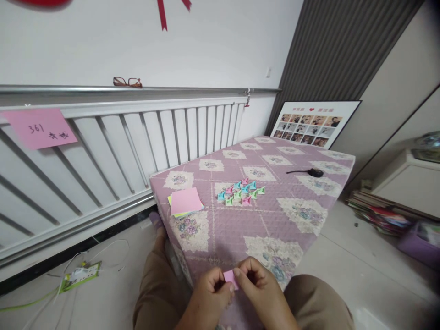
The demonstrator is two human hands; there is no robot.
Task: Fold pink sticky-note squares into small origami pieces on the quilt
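A small folded piece of pink paper (231, 279) is pinched between my two hands, over the near edge of the cloth-covered table. My left hand (212, 295) grips its left side, and my right hand (258, 286) has thumb and finger on its right side. Beyond them, several small folded paper pieces (237, 195) in pink, blue and green stand grouped in slanting rows. To their left lies a stack of square paper sheets (186, 201), pink on top, with yellow and blue edges showing beneath.
The purple patterned tablecloth (233, 229) covers the table. A black spoon-like object (315, 173) lies at the right. Behind are a white radiator (192, 133), glasses (127, 82) on a pipe and a photo board (314, 123). A power strip (80, 276) is on the floor.
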